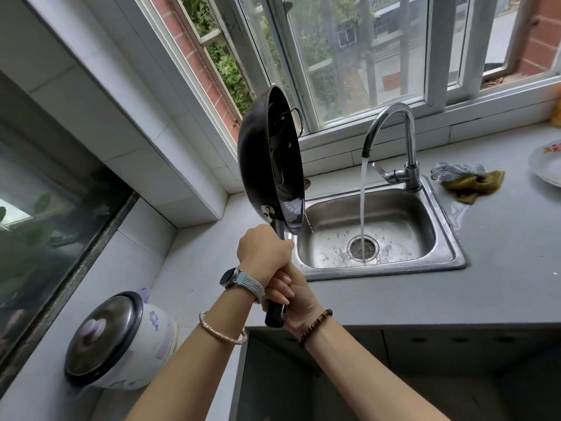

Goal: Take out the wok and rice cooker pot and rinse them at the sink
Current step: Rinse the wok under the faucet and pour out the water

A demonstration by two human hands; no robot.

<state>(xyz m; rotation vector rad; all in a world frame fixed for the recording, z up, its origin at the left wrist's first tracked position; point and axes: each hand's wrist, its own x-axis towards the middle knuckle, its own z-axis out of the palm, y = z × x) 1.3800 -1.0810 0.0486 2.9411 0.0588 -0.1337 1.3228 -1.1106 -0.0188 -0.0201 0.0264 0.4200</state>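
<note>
Black wok [270, 165] held on edge above left rim of sink [420, 220]. Left hand [263, 256] and right hand [299, 302] both clasp handle [274, 319], left nearer pan. Tap [411, 147] running, stream beside wok, not touching.

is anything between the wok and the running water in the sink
Nothing visible. The wok, held on edge by the left hand and right hand, is at the left rim of the sink, with open space across to the water stream.
</note>
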